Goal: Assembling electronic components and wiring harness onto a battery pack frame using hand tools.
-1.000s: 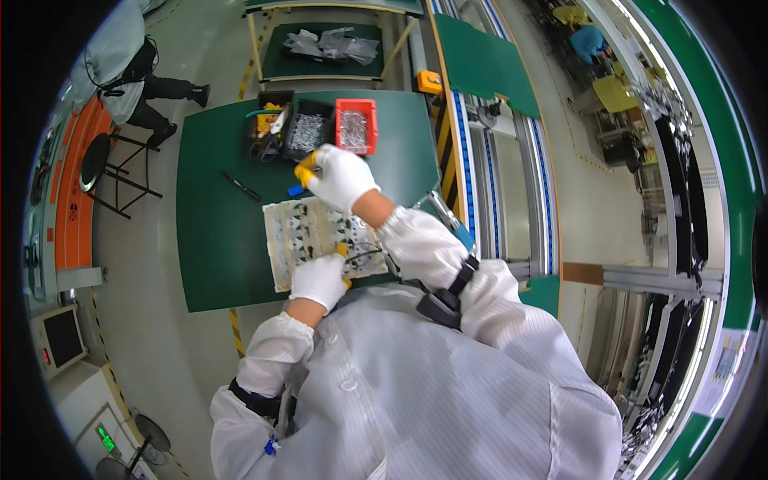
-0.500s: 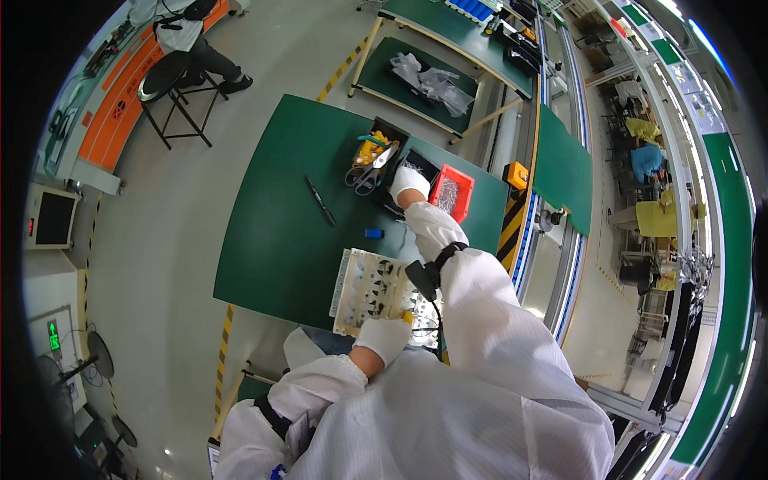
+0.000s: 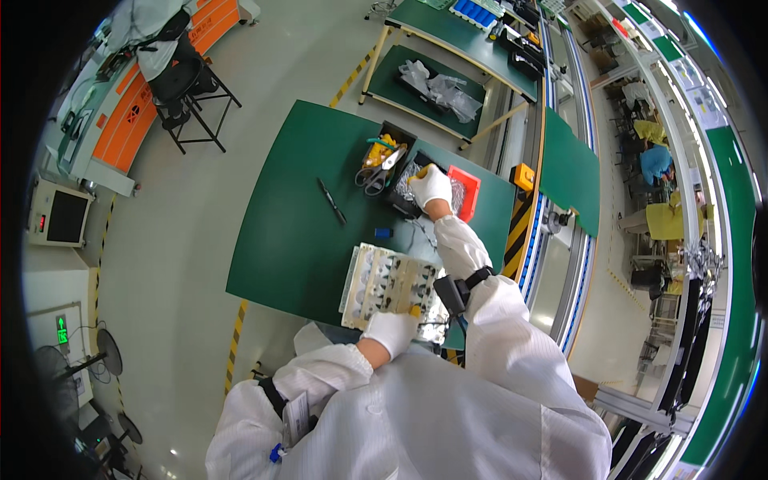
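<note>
My right hand (image 3: 432, 187), in a white glove with yellow fingertips, is over the border between a black bin (image 3: 405, 205) of thin metal pieces and a red bin (image 3: 472, 194). Its fingers are pinched together; anything between them is too small to make out. My left hand (image 3: 390, 333), gloved the same way, rests at the near edge of a cream-coloured fixture (image 3: 376, 282) with rows of dark and pale shapes. The left fingers look curled, a yellow tip showing, and what they hold is hidden.
On the green table (image 3: 276, 208) lie a black pen (image 3: 331, 201) and a small blue block (image 3: 383, 234). Scissors (image 3: 382, 172) rest on another black bin with yellow items. A conveyor (image 3: 534, 240) runs along the right. At upper left a person (image 3: 164, 48) is beside a stool.
My right hand has risen out of the black bin and shifted right toward the red bin, fingers now pinched. My left hand stays at the fixture. The whole view has shifted slightly.
</note>
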{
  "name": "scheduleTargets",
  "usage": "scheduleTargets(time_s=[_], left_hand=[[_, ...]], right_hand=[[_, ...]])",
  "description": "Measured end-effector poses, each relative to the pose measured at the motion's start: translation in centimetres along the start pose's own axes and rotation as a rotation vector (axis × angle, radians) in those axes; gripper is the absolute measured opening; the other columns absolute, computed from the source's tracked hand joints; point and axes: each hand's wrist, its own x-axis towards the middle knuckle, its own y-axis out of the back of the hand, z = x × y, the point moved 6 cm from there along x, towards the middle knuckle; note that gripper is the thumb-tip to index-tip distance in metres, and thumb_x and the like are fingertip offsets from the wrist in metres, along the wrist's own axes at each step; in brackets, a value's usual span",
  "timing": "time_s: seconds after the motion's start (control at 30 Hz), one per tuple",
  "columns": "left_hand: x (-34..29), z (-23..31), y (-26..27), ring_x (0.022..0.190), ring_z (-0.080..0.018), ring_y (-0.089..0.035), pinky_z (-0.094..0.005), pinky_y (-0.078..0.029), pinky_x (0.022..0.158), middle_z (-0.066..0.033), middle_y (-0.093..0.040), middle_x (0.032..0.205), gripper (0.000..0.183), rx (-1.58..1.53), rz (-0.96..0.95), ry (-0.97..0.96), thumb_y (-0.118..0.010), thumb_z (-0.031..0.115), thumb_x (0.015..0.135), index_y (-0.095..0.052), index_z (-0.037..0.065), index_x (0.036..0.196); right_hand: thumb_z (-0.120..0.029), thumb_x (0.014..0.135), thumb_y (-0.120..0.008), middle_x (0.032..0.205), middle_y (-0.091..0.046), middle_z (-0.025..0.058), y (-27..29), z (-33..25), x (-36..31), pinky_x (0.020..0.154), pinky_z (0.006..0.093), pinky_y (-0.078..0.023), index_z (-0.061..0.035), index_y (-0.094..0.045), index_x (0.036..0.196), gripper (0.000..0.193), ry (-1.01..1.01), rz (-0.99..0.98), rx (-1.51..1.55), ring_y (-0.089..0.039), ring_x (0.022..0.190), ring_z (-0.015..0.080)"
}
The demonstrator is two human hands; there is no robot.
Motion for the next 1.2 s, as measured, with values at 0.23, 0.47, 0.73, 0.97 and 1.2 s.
scheduleTargets(time_s=[0.23, 0.47, 0.73, 0.97, 1.2], left_hand=[[-1.5, 0.1, 0.2, 0.081, -0.0360, -0.073, -0.0489, -0.058, 0.073, -0.0167, -0.073, 0.087, 0.015, 0.083, -0.038, 0.016, -0.065, 0.020, 0.083, -0.070, 0.010, 0.093], [-1.9, 1.3, 0.3, 0.085, -0.0352, -0.073, -0.0486, -0.057, 0.077, -0.0161, -0.074, 0.091, 0.020, 0.122, -0.050, 0.013, -0.066, 0.021, 0.084, -0.070, 0.009, 0.098], [-2.0, 2.0, 0.1, 0.088, -0.0352, -0.073, -0.0475, -0.057, 0.080, -0.0168, -0.074, 0.094, 0.022, 0.144, -0.074, 0.039, -0.066, 0.022, 0.085, -0.067, 0.009, 0.103], [-2.3, 2.4, -0.2, 0.088, -0.0360, -0.072, -0.0478, -0.056, 0.079, -0.0180, -0.073, 0.094, 0.024, 0.162, -0.086, 0.065, -0.066, 0.025, 0.087, -0.065, 0.008, 0.103], [-2.9, 2.5, 0.0, 0.087, -0.0360, -0.073, -0.0482, -0.056, 0.078, -0.0177, -0.073, 0.093, 0.023, 0.134, -0.073, 0.083, -0.066, 0.025, 0.088, -0.064, 0.008, 0.104]], right_hand=[[-0.005, 0.088, -0.072, 0.100, -0.076, 0.0125, 7.1, -3.4, -14.6, 0.080, 0.0292, -0.055, -0.0044, -0.073, 0.111, 0.022, 0.307, -0.168, 0.567, -0.071, 0.086, 0.0175], [0.003, 0.089, -0.071, 0.110, -0.073, 0.0139, 7.4, 5.1, -27.3, 0.088, 0.0301, -0.056, 0.0072, -0.070, 0.114, 0.025, -0.011, -0.636, 1.013, -0.069, 0.096, 0.0208], [0.003, 0.093, -0.067, 0.107, -0.075, 0.0089, 7.2, 7.2, -27.4, 0.084, 0.0264, -0.056, 0.0024, -0.072, 0.113, 0.021, 0.224, -0.462, 0.719, -0.069, 0.092, 0.0137], [-0.018, 0.087, -0.077, 0.083, -0.074, 0.0163, 4.6, 6.9, -25.5, 0.072, 0.0321, -0.057, -0.0001, -0.073, 0.100, 0.022, 0.320, -0.437, 0.403, -0.072, 0.074, 0.0235], [-0.021, 0.085, -0.075, 0.083, -0.072, 0.0197, 3.2, 6.7, -24.4, 0.071, 0.0384, -0.056, 0.0009, -0.071, 0.092, 0.023, 0.364, -0.473, 0.237, -0.071, 0.076, 0.0333]])
